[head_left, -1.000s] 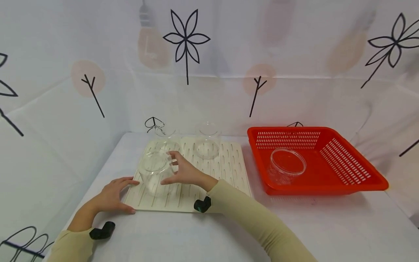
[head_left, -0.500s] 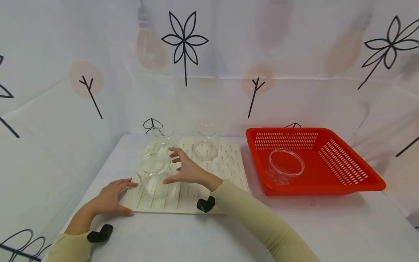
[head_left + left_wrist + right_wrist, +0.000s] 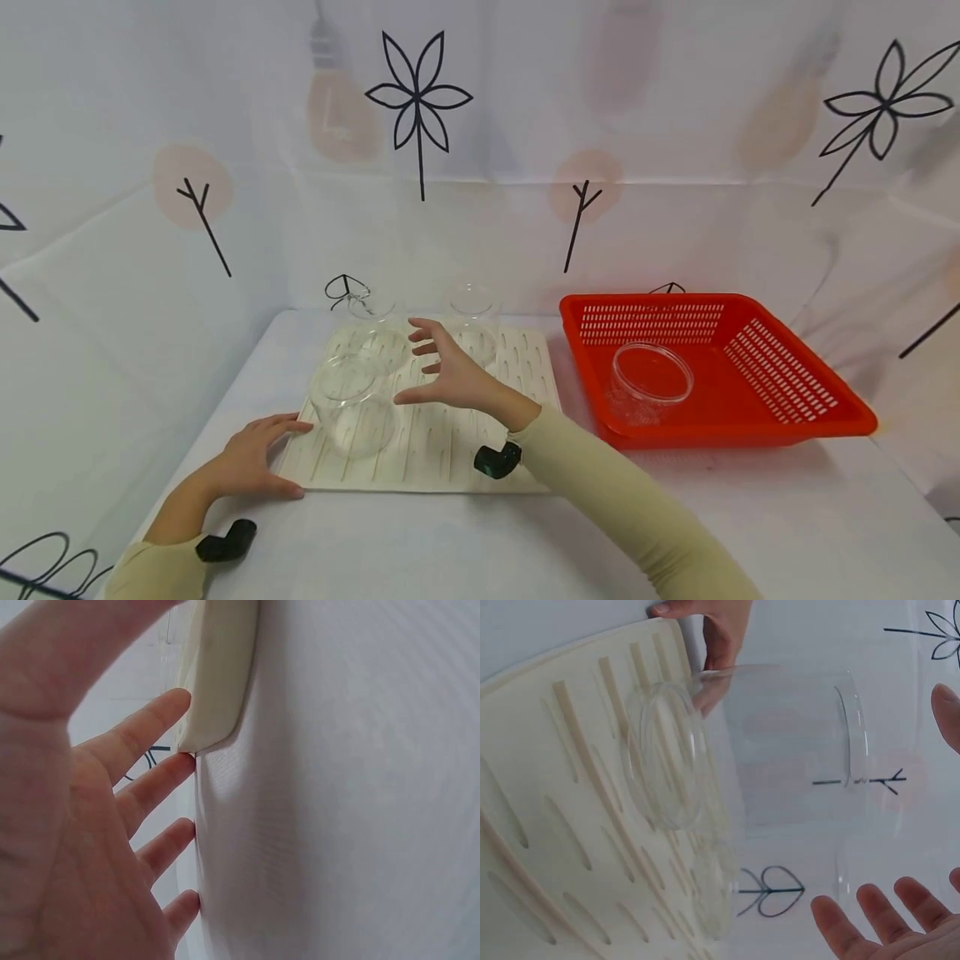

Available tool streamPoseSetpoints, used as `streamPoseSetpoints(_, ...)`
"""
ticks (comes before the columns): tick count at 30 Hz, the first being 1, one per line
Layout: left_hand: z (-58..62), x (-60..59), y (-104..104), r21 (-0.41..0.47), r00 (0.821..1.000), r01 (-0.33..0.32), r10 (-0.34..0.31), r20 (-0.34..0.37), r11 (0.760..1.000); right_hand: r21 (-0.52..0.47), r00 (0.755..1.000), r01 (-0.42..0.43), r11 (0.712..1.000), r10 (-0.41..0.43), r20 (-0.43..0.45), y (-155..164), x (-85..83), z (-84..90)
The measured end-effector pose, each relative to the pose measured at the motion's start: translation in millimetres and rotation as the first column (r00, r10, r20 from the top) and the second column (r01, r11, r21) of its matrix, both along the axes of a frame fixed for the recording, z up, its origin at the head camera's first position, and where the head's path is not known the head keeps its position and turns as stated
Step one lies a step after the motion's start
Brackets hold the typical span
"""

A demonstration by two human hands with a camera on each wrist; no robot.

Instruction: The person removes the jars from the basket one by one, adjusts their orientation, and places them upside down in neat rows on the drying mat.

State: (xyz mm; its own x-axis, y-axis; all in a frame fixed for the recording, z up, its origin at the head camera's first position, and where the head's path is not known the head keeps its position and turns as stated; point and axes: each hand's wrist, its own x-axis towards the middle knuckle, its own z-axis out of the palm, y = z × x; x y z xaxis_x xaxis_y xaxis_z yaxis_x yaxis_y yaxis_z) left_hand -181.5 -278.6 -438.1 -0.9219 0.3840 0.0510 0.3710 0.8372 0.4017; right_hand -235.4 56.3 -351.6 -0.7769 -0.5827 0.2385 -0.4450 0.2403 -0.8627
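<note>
- The table (image 3: pixel 465 542) is covered in a white cloth, and a patterned white sheet hangs behind and beside it.
- A red basket (image 3: pixel 795 417) with slotted walls sits on the right side of the table, just beside the mat; a shallow clear dish (image 3: pixel 651 379) lies inside it near its left wall.
- A cream ribbed mat (image 3: pixel 442 454) lies flat on the left half of the table.
- A clear glass bowl (image 3: pixel 352 400) stands upright on the near left part of the mat, free of both hands.
- Two more clear glass pieces stand at the far edge of the mat: one at the back left (image 3: pixel 375 321), one at the back middle (image 3: pixel 471 312), partly hidden by the right hand.
- The right hand (image 3: pixel 450 375) hovers above the mat just to the right of the bowl, fingers spread apart and holding nothing; in the right wrist view its fingertips (image 3: pixel 885 907) show near the bowl (image 3: pixel 780 750) without touching it.
- The left hand (image 3: pixel 251 454) lies flat at the near left corner of the mat, fingers straight; the left wrist view shows fingers (image 3: pixel 161 720) against the mat's edge (image 3: pixel 217 682).
</note>
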Motion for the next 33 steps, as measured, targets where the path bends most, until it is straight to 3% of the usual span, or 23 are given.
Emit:
streamPoseSetpoints(7,-2.9,-2.3,-1,-0.007,1.000,0.001,-0.001,-0.010,1.000,-0.046,1.000,0.021,0.999,-0.022,-0.016,19,0.9,11.9)
streamPoseSetpoints(33,-1.4,-0.1,-1,-0.021,1.000,-0.006,0.005,-0.012,1.000,-0.074,0.977,0.185,0.980,-0.191,-0.091,104,8.3,46.4)
